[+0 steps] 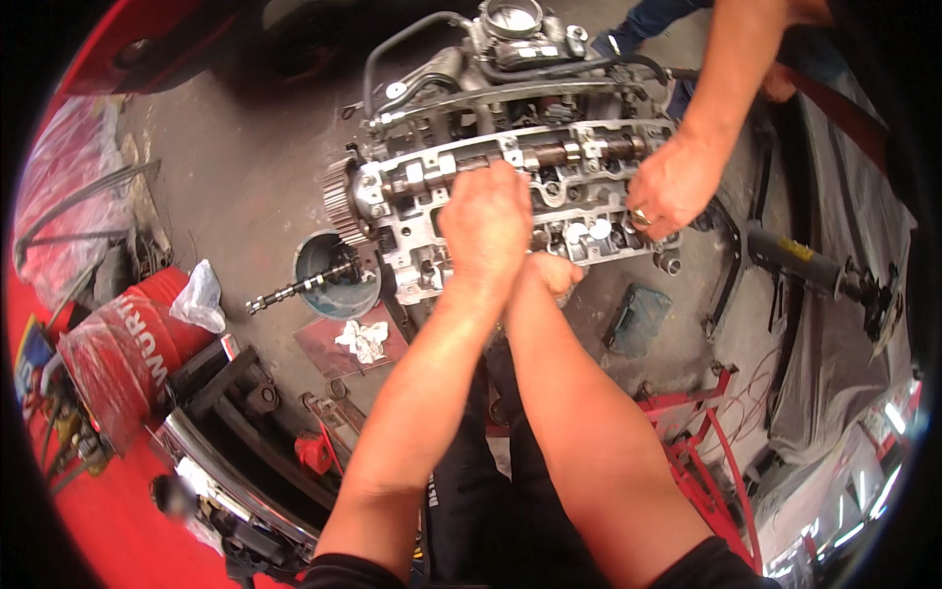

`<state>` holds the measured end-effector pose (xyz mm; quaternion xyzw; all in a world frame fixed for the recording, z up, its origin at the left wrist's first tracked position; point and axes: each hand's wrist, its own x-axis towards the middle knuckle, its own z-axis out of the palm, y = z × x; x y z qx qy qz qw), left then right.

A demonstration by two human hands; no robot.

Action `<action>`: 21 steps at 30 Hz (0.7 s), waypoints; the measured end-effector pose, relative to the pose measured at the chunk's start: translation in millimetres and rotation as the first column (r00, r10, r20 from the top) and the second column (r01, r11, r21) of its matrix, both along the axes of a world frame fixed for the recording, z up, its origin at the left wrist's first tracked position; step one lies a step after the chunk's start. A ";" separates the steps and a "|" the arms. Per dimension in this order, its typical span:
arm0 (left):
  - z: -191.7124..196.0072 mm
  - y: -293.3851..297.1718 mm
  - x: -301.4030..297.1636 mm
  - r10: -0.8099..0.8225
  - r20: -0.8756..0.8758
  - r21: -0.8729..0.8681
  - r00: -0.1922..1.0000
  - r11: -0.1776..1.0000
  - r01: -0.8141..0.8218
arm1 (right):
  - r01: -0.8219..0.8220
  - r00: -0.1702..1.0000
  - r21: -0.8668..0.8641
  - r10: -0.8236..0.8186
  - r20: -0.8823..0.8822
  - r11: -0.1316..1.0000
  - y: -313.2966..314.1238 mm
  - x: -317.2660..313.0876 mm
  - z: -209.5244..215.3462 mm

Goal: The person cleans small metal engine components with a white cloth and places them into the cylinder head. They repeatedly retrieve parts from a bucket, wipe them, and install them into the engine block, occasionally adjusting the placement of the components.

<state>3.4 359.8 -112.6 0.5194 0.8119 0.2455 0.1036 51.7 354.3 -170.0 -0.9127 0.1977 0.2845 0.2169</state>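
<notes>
A metal cylinder head with a camshaft lying along its far side and a toothed pulley at its left end is in front of me. My left hand is over the middle of the head, knuckles up and fingers curled down into it; what they grip is hidden. Tucked against my left wrist, my right hand is closed at the head's near edge, its contents also out of sight. At the right end, a co-worker's hand with a ring reaches down onto the head.
A second camshaft leans across a dark bucket at left. Close by, a crumpled white rag lies on a reddish sheet. An intake assembly is behind the head. A red drum stands left; red metal framing is at right.
</notes>
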 end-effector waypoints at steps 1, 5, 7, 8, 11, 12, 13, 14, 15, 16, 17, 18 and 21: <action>-1.0 1.5 5.5 0.003 -0.002 0.017 1.000 1.000 -0.003 | 0.005 1.000 0.004 -0.005 0.001 1.000 1.5 -1.7 -0.9; 4.5 -4.4 2.3 0.046 -0.008 -0.030 0.999 0.998 -0.046 | 0.013 1.000 -0.012 -0.014 -0.020 1.000 -5.6 -10.4 -1.7; 5.1 -2.4 1.0 0.070 0.045 -0.084 0.997 0.994 -0.066 | 0.058 0.998 -0.010 -0.058 0.013 0.998 -2.8 2.3 -3.6; 6.8 -8.9 -6.2 0.145 0.097 -0.132 0.985 0.982 -0.131 | 0.079 0.997 -0.016 -0.078 0.014 0.997 -3.8 3.9 -6.8; 12.1 -21.3 -34.3 0.264 0.139 -0.200 0.954 0.951 -0.234 | 0.089 0.996 -0.012 -0.089 0.023 0.996 -3.0 17.0 -16.8; 13.0 -27.8 -44.1 0.329 0.173 -0.230 0.928 0.930 -0.287 | 0.103 0.995 0.006 -0.103 0.012 0.995 -3.4 14.8 -14.8; 13.7 -34.1 -48.9 0.331 0.182 -0.214 0.926 0.932 -0.291 | 0.117 0.993 0.024 -0.117 0.001 0.993 -3.3 13.2 -12.9; 13.6 -36.7 -47.4 0.328 0.185 -0.224 0.927 0.932 -0.285 | 0.132 0.991 0.043 -0.131 -0.010 0.990 -2.8 12.2 -10.9; 13.7 -37.1 -45.4 0.325 0.185 -0.228 0.927 0.932 -0.282 | 0.121 0.993 0.030 -0.120 -0.016 0.992 0.7 10.8 -6.0; 15.2 -36.3 -42.0 0.322 0.186 -0.231 0.928 0.932 -0.278 | 0.119 0.993 0.021 -0.118 -0.022 0.993 1.7 11.3 -5.6; 18.1 -34.2 -32.8 0.293 0.181 -0.192 0.939 0.947 -0.258 | 0.118 0.993 0.013 -0.117 -0.027 0.993 2.7 12.5 -4.8; 13.3 -30.4 -24.5 0.238 0.136 -0.156 0.962 0.964 -0.216 | 0.123 0.992 0.008 -0.123 -0.024 0.992 3.0 15.6 -5.2; 5.2 -17.4 -9.1 0.111 0.099 -0.010 0.989 0.994 -0.110 | 0.095 0.995 0.053 -0.095 0.002 0.994 4.0 7.1 1.3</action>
